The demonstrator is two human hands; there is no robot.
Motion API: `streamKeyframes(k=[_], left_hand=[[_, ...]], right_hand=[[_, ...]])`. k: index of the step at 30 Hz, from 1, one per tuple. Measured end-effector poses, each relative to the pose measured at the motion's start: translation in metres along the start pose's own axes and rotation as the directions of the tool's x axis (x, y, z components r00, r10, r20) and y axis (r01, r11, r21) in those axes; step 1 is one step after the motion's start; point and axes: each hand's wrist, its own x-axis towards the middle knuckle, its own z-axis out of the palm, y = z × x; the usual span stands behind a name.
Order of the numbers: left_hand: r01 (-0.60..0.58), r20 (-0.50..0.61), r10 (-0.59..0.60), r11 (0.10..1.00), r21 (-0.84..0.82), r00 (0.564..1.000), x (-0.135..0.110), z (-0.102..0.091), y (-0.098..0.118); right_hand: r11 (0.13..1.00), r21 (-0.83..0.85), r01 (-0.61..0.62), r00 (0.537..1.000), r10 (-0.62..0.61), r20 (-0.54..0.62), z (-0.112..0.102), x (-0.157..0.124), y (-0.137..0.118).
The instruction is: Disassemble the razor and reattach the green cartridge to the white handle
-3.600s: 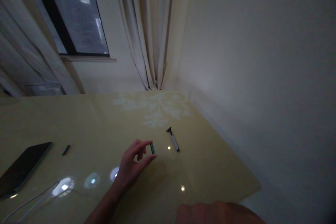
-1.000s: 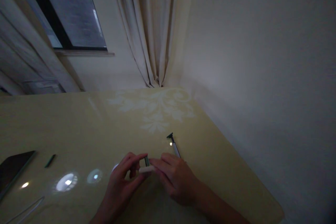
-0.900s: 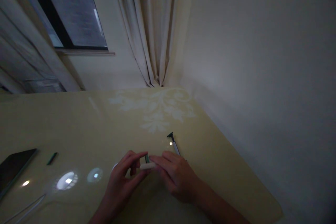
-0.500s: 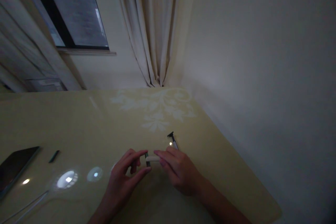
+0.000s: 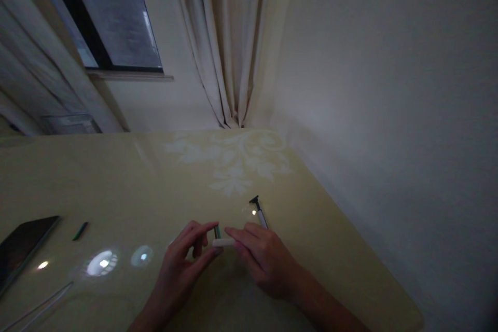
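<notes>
My left hand (image 5: 184,259) pinches a small dark and green razor cartridge (image 5: 217,231) upright between thumb and fingertip. My right hand (image 5: 266,259) is closed around a pale stick (image 5: 223,243) with a blunt end; the rest of it is hidden in the fingers. The stick's tip lies against the lower part of the cartridge, close to my left thumb. Just beyond my right hand, a razor (image 5: 260,211) with a dark head and grey handle rests on the table, its lower end hidden.
On the yellowish glossy table (image 5: 116,181) lie a dark tablet (image 5: 27,241), a small green and black strip (image 5: 80,231) and a thin white cable (image 5: 46,303) at left. A wall (image 5: 389,140) borders the right edge; curtains (image 5: 229,52) hang behind.
The pale stick has moved down along the cartridge, from its middle to its lower end. My right hand has shifted slightly down; my left hand keeps its pinch.
</notes>
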Motion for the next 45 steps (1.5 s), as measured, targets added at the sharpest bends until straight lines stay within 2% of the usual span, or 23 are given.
streamKeyframes(k=[3,8,13,17,22,26,31,36,41,45], left_hand=[[0.006,0.0,-0.006,1.0,-0.006,1.0,-0.0003,0.0015,-0.0007],[-0.007,-0.005,0.007,1.0,-0.024,1.0,0.0,0.0022,0.0017],[-0.025,-0.028,0.025,1.0,-0.001,0.999,0.0003,0.0008,0.0029],[-0.038,-0.01,0.038,0.999,0.001,0.999,0.0007,-0.0003,0.005],[-0.065,-0.021,0.065,0.998,0.022,0.998,0.0004,0.0012,0.0037],[-0.083,0.0,0.083,0.997,0.003,0.997,-0.0023,0.0044,-0.0012],[-0.067,0.024,0.066,0.997,0.023,0.998,-0.0035,0.0037,-0.001],[-0.086,0.02,0.086,0.996,0.024,0.996,-0.0009,0.0018,0.0008],[-0.078,-0.015,0.078,0.996,0.035,0.997,-0.0008,0.0013,0.001],[-0.081,-0.005,0.081,0.996,0.025,0.997,-0.0023,0.0014,0.0009]], right_hand=[[0.999,-0.002,-0.037,0.998,0.037,-0.041,0.0008,0.0003,0.0005],[1.0,0.019,0.024,1.0,-0.024,-0.005,-0.0001,0.001,-0.0007],[1.0,0.017,-0.022,0.999,0.023,-0.042,-0.0016,0.0007,0.0003],[0.999,0.034,0.014,1.0,-0.013,-0.015,0.0004,0.0003,-0.0004],[1.0,0.017,-0.025,0.997,0.026,-0.069,-0.0015,0.0003,-0.0006],[1.0,0.017,0.02,1.0,-0.02,-0.009,-0.0015,0.0009,-0.0014],[1.0,-0.015,-0.011,0.998,0.01,-0.063,-0.0024,0.001,0.0021],[0.999,-0.012,0.045,0.999,-0.045,-0.017,-0.0005,0.002,0.0017],[1.0,-0.01,0.005,0.998,-0.006,-0.062,-0.0008,0.0024,0.0042],[0.998,0.009,0.067,0.997,-0.066,-0.027,0.001,0.0016,0.004]])
